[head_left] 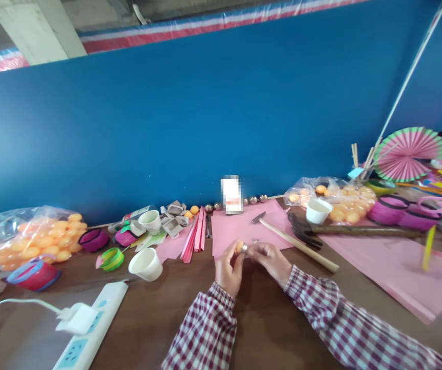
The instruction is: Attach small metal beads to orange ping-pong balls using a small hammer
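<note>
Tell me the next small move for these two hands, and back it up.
Probably the right hand should press the silvery patch further around the orange ball. The left hand appears to steady the ball, the right hand is at the patch, and bare orange shows beside it. Silvery balls near the blue panel suggest full covering.

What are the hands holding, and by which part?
The left hand holds an orange ball by its left side; the right hand has fingertips at the silvery piece beside it, grip unclear.
</note>
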`<state>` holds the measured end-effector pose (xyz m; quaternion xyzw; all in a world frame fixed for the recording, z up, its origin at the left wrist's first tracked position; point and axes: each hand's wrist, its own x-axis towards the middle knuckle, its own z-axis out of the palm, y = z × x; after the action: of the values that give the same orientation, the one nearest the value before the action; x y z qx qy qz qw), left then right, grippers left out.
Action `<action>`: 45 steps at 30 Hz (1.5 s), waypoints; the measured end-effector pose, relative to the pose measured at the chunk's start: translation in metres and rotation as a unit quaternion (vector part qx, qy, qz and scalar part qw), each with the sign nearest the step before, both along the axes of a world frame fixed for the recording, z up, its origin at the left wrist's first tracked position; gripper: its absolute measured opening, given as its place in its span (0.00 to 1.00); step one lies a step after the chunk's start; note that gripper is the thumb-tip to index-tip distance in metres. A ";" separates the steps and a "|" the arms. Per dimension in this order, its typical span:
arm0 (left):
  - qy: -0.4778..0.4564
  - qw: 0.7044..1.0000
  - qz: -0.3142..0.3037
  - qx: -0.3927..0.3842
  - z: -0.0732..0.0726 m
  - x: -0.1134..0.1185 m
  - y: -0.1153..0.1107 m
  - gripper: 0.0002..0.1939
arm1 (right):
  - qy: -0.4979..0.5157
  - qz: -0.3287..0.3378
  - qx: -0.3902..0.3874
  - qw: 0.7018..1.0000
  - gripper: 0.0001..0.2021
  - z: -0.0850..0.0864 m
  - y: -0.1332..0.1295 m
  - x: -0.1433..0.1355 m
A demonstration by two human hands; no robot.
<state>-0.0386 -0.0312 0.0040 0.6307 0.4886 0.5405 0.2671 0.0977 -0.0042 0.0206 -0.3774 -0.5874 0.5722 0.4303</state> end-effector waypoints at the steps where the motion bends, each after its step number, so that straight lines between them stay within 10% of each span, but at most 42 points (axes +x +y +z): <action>1: 0.002 1.000 0.001 0.000 0.000 0.000 0.000 0.18 | 0.000 -0.010 -0.004 1.000 0.15 -0.001 0.000 0.000; 45: 0.049 0.999 0.010 0.019 -0.008 0.002 -0.003 0.18 | 0.006 -0.042 -0.021 0.999 0.15 -0.010 0.001 -0.001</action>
<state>-0.0370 -0.0339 -0.0041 0.6563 0.4974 0.5207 0.2254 0.0970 -0.0033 0.0104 -0.4077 -0.5560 0.5681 0.4494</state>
